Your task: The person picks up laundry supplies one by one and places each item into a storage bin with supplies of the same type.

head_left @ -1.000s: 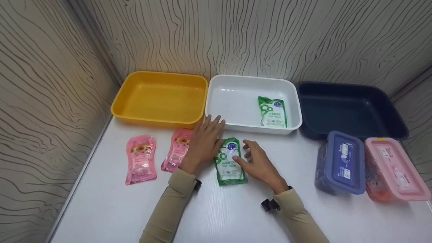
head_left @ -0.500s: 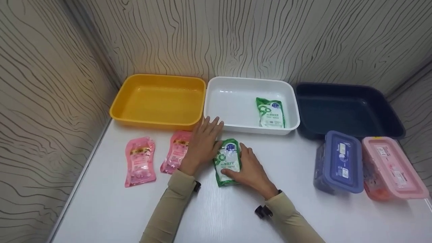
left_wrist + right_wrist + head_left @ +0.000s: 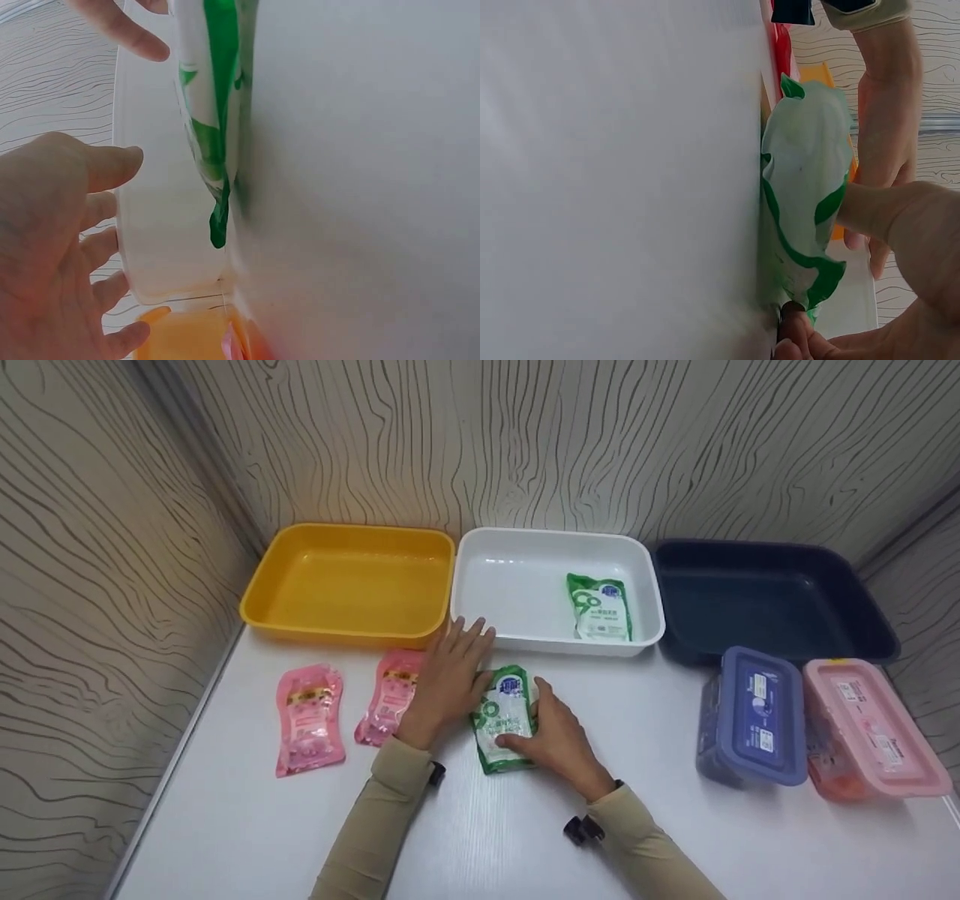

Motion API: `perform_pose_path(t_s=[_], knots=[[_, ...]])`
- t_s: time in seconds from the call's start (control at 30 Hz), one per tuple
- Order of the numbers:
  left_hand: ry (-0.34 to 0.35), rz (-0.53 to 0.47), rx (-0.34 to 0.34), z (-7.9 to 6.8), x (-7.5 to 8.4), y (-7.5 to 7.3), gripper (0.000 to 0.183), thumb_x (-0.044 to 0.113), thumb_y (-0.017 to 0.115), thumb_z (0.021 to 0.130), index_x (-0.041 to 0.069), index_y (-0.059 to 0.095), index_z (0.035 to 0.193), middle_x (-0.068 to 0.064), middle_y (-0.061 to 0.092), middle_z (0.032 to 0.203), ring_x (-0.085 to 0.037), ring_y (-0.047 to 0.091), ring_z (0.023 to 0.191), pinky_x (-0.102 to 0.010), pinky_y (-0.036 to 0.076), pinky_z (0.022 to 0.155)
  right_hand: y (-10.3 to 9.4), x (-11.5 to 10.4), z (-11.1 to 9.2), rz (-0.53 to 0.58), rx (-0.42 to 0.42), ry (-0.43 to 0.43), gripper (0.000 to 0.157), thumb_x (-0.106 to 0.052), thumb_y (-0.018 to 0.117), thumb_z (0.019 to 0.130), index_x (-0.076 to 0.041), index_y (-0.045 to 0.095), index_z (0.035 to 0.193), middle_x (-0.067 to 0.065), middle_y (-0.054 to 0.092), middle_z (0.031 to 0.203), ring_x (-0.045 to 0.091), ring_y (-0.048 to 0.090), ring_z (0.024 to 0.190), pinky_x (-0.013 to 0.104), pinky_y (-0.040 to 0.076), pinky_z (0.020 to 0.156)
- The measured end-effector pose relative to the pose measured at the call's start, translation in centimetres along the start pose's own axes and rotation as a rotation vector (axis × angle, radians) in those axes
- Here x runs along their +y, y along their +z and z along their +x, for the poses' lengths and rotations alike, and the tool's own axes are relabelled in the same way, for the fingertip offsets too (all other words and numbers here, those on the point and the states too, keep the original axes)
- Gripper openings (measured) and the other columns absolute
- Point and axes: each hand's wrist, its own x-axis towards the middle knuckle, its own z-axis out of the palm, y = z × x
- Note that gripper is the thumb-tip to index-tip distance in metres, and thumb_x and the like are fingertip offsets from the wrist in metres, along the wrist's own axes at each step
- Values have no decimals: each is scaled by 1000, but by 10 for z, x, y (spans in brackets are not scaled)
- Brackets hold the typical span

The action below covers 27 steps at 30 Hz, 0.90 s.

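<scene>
A green-and-white detergent pouch (image 3: 501,724) lies on the white table between my hands. My right hand (image 3: 559,739) grips its right side, thumb on top; in the right wrist view, the right hand's (image 3: 930,247) fingertips tuck in at the pouch's (image 3: 806,180) edge. My left hand (image 3: 448,679) is held over the gap beside the pouch with fingers extended, in front of the white basin's near rim. The left wrist view has the left hand (image 3: 52,232) apart from the pouch (image 3: 210,112). It partly hides one pink pouch (image 3: 390,701); another pink pouch (image 3: 310,720) lies further left.
A yellow basin (image 3: 345,626), a white basin (image 3: 555,645) and a dark blue basin (image 3: 780,649) stand along the back wall. Inside the white one lies a second green-and-white pouch (image 3: 601,607). Blue-lidded (image 3: 759,720) and pink-lidded (image 3: 874,727) boxes stand at the right.
My right hand has moved left onto the green-and-white pouch and now grips its right side. The left hand has stayed nearly where it was.
</scene>
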Motion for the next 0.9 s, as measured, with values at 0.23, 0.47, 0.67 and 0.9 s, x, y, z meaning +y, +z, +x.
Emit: perform_pose_path(t_s=[0.23, 0.47, 0.67, 0.9], knots=[[4, 6, 35, 2, -2, -4, 63, 39, 57, 109, 17, 41, 166, -4, 35, 174, -37, 25, 163, -56, 15, 135, -1, -5, 5, 32, 0, 7, 115, -31, 99, 76, 7, 32, 161, 5, 60, 98, 18, 54, 88, 33, 45, 76], [15, 5, 49, 4, -1, -6, 61, 40, 52, 111, 17, 41, 166, -5, 35, 174, -37, 26, 163, -56, 15, 135, -6, -6, 7, 36, 3, -8, 108, -23, 100, 75, 9, 38, 158, 5, 60, 95, 17, 54, 86, 32, 46, 75], [14, 10, 51, 2, 0, -3, 59, 41, 49, 112, 17, 42, 165, -4, 36, 174, -37, 28, 163, -56, 16, 135, -10, -3, 5, 48, -34, 16, 106, -23, 99, 75, 5, 38, 158, 9, 67, 104, 18, 61, 91, 35, 52, 80], [1, 8, 25, 0, 3, -1, 62, 42, 50, 112, 21, 36, 168, -2, 33, 175, -33, 20, 165, -55, 13, 135, -17, 2, 5, 74, -89, 81, 82, -20, 97, 78, 1, 52, 143, 8, 70, 105, 18, 63, 90, 35, 54, 78]])
